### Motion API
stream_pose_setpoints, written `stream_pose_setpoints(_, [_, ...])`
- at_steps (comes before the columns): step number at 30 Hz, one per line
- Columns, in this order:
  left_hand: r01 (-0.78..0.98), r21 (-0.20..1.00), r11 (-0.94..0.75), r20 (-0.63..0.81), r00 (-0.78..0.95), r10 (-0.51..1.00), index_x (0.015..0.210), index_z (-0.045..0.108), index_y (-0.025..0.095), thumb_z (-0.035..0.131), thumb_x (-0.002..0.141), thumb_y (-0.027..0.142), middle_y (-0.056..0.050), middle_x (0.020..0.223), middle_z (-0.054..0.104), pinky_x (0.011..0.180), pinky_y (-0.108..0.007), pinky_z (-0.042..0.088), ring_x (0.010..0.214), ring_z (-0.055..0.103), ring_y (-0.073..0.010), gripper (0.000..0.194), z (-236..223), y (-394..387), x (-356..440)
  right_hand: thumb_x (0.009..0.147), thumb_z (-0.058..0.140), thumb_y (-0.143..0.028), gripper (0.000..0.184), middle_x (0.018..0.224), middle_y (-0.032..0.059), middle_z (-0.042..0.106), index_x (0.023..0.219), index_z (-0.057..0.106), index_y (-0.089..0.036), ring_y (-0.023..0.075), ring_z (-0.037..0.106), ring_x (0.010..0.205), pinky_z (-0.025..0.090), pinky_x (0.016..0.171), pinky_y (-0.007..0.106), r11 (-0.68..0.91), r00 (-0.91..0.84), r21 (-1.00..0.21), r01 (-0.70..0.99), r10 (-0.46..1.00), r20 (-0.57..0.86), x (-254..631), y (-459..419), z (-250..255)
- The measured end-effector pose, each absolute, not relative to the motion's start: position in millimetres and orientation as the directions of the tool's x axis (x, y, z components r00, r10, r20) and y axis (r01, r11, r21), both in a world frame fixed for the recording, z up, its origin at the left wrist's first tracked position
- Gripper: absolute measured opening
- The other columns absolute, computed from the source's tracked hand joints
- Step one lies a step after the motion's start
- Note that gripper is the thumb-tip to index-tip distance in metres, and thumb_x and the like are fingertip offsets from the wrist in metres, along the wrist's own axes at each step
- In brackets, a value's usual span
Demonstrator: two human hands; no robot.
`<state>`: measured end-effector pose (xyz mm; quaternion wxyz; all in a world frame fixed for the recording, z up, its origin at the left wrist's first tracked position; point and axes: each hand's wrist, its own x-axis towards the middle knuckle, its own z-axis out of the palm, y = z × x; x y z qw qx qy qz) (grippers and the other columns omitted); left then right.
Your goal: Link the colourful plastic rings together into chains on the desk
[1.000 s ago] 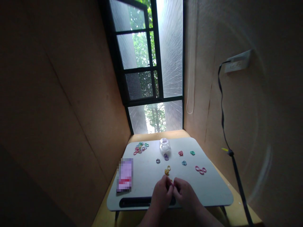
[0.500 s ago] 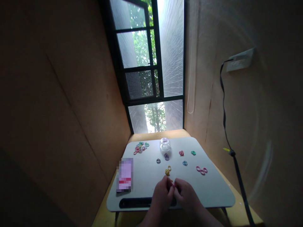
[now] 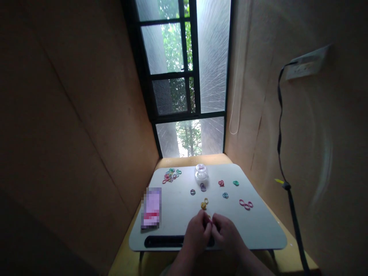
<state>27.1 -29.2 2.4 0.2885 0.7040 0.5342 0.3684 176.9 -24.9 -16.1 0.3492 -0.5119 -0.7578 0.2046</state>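
My left hand (image 3: 199, 231) and my right hand (image 3: 227, 230) meet at the near edge of the white table, fingertips pinched together. Between them shows a bit of a small pink hair tie (image 3: 211, 221), mostly covered by the fingers. A yellow loop peeks out just behind the fingertips. Beyond the hands lies a small bunch of yellow hair ties (image 3: 204, 205). Farther back are purple ties (image 3: 203, 187), dark ties (image 3: 193, 192), blue ties (image 3: 225, 195), red ties (image 3: 221, 183) and green ties (image 3: 236, 183). Several loose pink ties (image 3: 246, 204) rest at the right.
A clear jar (image 3: 201, 174) stands at the back of the white table (image 3: 172, 214). A mixed pile of hair ties (image 3: 171, 176) is at the back left, and a blurred purple packet (image 3: 151, 208) lies below it. A dark slot (image 3: 163, 241) runs along the front edge.
The camera view has shifted slightly, so the table appears a little higher. Both hands stay pinched together in nearly the same place, with the pink hair tie between them.
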Motion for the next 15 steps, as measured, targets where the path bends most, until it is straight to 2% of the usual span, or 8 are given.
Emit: stream_pose_setpoints(15, [0.545,0.799,-0.254,0.201,0.157,0.967,0.08,0.049,0.021,0.052,0.08,0.014,0.002,0.071,0.056,0.064,-0.026,0.034,0.067,0.052,-0.0147,0.008,6.0,-29.2,28.7,0.082,0.045,-0.022,0.015,0.064,-0.0013,0.055,0.067,0.042,-0.021,0.0141,0.049,0.061,0.03,0.058,0.025,0.39,-0.239,-0.674,0.627,0.92,0.309,177.4,-24.4,-14.2])
